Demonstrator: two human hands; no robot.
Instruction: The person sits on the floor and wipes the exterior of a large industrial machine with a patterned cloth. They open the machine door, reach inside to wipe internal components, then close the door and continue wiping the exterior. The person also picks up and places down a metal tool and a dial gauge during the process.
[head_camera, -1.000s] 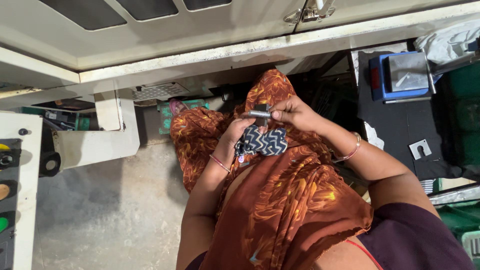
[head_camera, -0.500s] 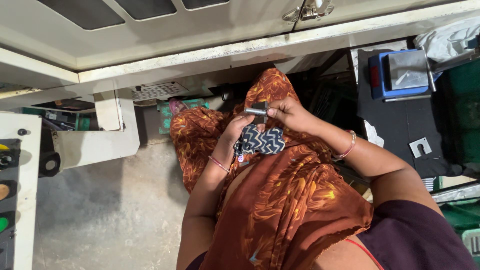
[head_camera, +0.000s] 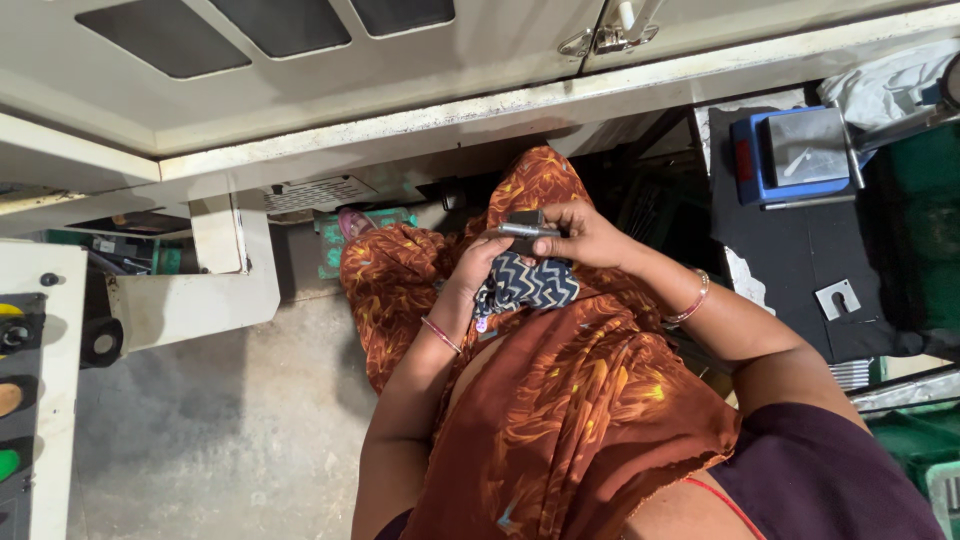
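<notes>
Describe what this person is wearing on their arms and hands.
Both forearms are bare, no gloves or long sleeves. The left hand has a thin pinkish bangle at the wrist; the right hand has a similar thin bangle. A dark maroon short sleeve covers the right upper arm. Orange patterned cloth drapes between the arms.

A person seen from above wears a rust-orange sari (head_camera: 590, 420) printed with yellow flame-like streaks, over a dark maroon blouse (head_camera: 820, 480). A thin bangle (head_camera: 440, 335) circles the left wrist; a pale bangle (head_camera: 690, 300) circles the right.
</notes>
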